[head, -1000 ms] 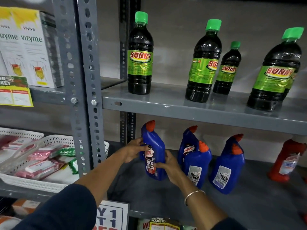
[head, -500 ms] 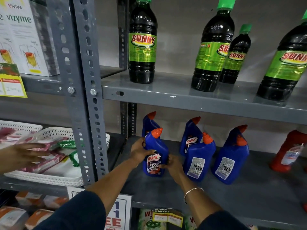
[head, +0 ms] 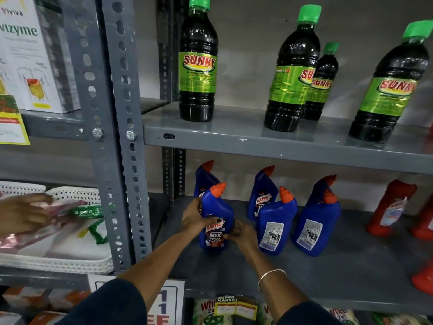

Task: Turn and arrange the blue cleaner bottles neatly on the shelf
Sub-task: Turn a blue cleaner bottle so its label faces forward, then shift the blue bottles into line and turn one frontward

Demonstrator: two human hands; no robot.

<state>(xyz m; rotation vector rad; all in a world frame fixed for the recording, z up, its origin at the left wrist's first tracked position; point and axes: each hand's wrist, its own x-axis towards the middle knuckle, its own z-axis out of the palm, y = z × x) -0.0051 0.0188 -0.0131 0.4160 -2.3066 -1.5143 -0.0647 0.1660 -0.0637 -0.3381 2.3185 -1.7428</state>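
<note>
Grey steel shelving fills our view, and our landmark is the front blue bottle (head: 216, 221) on the lower shelf (head: 339, 273). A second ago we were holding it up off the shelf, slightly tilted; now it stands upright on its base at the left end, with its "Harpic 10X" label facing us. That tells us this bottle is turned and placed, so the step is close to done.

Our left hand (head: 193, 221) is wrapped on its left side and our right hand (head: 241, 233) pinches its lower right edge, so both grips are clamped on it. Just behind it stands another blue bottle (head: 203, 177), which was not visible a second ago.

To the right of it, one back-row bottle (head: 261, 195) shows its front, while two blue bottles (head: 275, 227) (head: 314, 221) show their white back labels. We judge those two need turning next. Farther right stand red bottles (head: 389, 207); above are dark green-capped bottles (head: 198, 73). Left of the upright post, someone else's hand (head: 21, 214) has come into view over a white basket (head: 70, 261).
</note>
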